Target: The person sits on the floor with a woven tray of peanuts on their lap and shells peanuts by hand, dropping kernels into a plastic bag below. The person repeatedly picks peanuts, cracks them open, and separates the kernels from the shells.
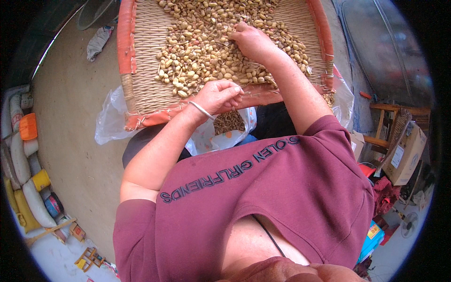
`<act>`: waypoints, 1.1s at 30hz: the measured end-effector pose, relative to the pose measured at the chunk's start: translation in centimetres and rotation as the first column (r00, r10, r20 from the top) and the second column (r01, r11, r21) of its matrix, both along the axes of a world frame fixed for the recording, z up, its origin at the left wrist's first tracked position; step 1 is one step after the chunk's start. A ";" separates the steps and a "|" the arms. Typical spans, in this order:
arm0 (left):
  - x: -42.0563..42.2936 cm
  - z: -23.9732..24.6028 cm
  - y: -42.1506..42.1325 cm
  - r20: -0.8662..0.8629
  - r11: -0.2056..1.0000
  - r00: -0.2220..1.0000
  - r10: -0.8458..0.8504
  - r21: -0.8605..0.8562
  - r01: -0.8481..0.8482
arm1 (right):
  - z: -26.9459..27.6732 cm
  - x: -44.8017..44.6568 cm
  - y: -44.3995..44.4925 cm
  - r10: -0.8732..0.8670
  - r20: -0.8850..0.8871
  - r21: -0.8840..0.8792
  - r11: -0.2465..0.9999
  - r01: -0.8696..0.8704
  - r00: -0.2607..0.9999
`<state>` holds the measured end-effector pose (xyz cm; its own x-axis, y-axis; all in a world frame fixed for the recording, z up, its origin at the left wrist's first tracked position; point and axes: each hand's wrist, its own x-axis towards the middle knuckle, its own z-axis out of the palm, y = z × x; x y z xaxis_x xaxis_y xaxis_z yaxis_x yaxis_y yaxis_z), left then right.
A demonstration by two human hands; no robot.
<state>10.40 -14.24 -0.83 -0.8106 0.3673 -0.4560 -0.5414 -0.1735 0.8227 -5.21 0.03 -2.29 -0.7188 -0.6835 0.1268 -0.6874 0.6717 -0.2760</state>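
A woven winnowing basket [148,46] with a reddish-orange bound rim lies before me, holding a wide heap of unshelled peanuts [197,53]. My right hand [252,40] reaches over the heap, its bent fingertips among the nuts; whether they grip one is hidden. Wearing a silver-coloured bangle [201,110], my left hand [220,94] hovers by the near rim with fingers curled and thumb against the forefinger. Anything inside that curl is too small to tell. Below it, a printed plastic bag [250,120] holds brown bits that look like shells or debris [229,122].
Clear plastic [112,116] shows under the basket's left corner. A crumpled pale sack [99,43] lies on the concrete floor [77,116]. Filled sacks [33,204] and an orange container [28,126] line the left. At right are a wooden chair [380,141] and a cardboard box [405,155].
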 end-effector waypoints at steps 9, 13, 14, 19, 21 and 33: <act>-0.3 -0.8 -0.1 0.040 0.999 0.999 -0.015 0.042 0.013 | -0.2 -0.3 -0.2 -0.017 -0.032 0.088 0.996 0.020 0.999; -0.7 0.1 -0.1 0.081 0.997 0.996 0.038 0.057 -0.043 | 0.3 -0.3 0.3 -0.011 -0.006 -0.011 1.000 0.011 1.000; -0.8 0.1 -0.2 0.086 0.994 0.994 0.065 0.077 -0.072 | 0.4 -0.4 0.5 -0.020 0.046 -0.078 0.997 0.023 0.999; -1.5 -0.1 -0.9 0.173 0.936 0.953 0.247 0.211 -0.281 | 2.0 -0.5 1.9 0.000 0.189 -0.276 0.960 0.053 0.982; -1.6 0.0 -1.1 0.235 0.897 0.923 0.306 0.253 -0.362 | 4.1 0.7 2.0 0.052 0.267 -0.305 0.952 0.033 0.962; -2.8 -0.9 -0.7 0.430 0.763 0.822 0.373 0.363 -0.535 | 5.3 2.2 2.5 0.246 0.279 -0.439 0.892 -0.105 0.928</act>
<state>7.55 -14.89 -1.76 -0.7755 0.2189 -0.5922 -0.5108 -0.7688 0.3847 -2.98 2.48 3.06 -0.6408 -0.7390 0.2081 -0.6102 0.3258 -0.7222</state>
